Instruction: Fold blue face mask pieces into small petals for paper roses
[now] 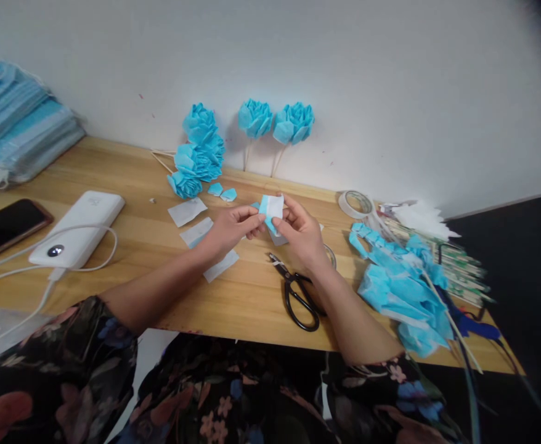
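Note:
Between my hands is a small piece of blue and white fabric [272, 208], partly folded, held up over the table. My left hand [234, 229] pinches its left edge between thumb and fingers. On the other side my right hand [302, 233] grips it, thumb in front and fingers behind. Cut fabric rectangles [187, 211] lie under and beside my left hand. Two small folded blue petals [228, 195] rest just beyond them. Black-handled scissors [293, 293] lie below my right wrist, partly covered by the forearm.
Blue fabric flowers on sticks [254, 118] lean against the wall, with more flowers [199, 161] piled to their left. A tape roll [356, 203] and crumpled blue fabric [400, 283] lie at right. At left are a white power bank [85, 225], a phone [9, 228] and stacked masks [21, 117].

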`<move>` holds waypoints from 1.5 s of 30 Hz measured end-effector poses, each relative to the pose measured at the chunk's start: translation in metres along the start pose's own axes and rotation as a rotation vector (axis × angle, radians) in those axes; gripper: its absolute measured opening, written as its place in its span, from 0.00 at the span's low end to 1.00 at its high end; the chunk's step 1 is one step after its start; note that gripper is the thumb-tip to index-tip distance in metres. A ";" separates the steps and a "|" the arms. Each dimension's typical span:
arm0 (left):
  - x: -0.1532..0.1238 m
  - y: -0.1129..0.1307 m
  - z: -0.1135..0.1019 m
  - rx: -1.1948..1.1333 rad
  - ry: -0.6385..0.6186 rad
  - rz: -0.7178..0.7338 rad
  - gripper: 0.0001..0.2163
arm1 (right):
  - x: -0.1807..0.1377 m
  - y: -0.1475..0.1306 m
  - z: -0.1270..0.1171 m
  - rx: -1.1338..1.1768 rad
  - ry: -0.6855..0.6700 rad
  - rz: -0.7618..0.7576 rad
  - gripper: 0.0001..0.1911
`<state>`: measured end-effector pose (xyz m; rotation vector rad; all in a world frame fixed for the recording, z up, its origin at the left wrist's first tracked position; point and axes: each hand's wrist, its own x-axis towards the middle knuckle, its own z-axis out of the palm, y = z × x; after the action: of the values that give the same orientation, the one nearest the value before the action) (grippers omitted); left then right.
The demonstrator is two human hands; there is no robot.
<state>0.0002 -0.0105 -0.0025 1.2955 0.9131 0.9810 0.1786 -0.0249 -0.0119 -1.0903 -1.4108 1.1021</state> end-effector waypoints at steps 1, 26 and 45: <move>0.000 0.000 0.000 -0.004 0.000 -0.007 0.14 | 0.000 0.000 0.000 -0.005 0.002 0.003 0.32; -0.003 0.002 0.000 -0.002 -0.007 0.014 0.18 | -0.003 -0.003 0.002 0.074 0.001 0.071 0.26; -0.004 0.004 0.000 0.072 -0.068 -0.076 0.14 | -0.005 -0.016 -0.006 -0.192 0.051 -0.129 0.03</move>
<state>-0.0010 -0.0140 0.0018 1.3365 0.9455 0.8472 0.1842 -0.0321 0.0032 -1.1364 -1.5477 0.8545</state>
